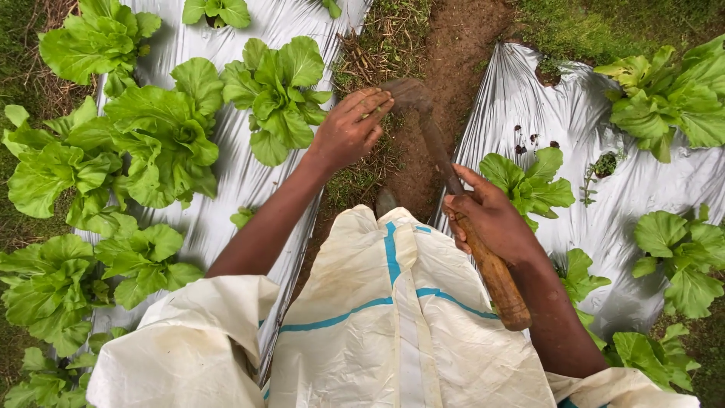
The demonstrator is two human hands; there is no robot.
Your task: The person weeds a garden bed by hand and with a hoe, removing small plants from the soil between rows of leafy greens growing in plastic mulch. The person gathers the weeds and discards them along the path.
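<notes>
Silver mulch sheets (pixel 574 113) and leafy greens (pixel 162 140) flank both hands; the furrow (pixel 453 45) ahead looks partly weeded. Right hand (pixel 491 219) grips the hoe (pixel 445 162), left hand (pixel 351 128) spread loosely at its blade, grass left.

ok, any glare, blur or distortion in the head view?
Head view: soft, even daylight with no hard shadows; mild glare on the silver plastic sheet; the hoe blade by the left hand looks slightly smeared; right hand on the wooden handle is sharp; leaves bend toward the edges, suggesting a wide lens.
</notes>
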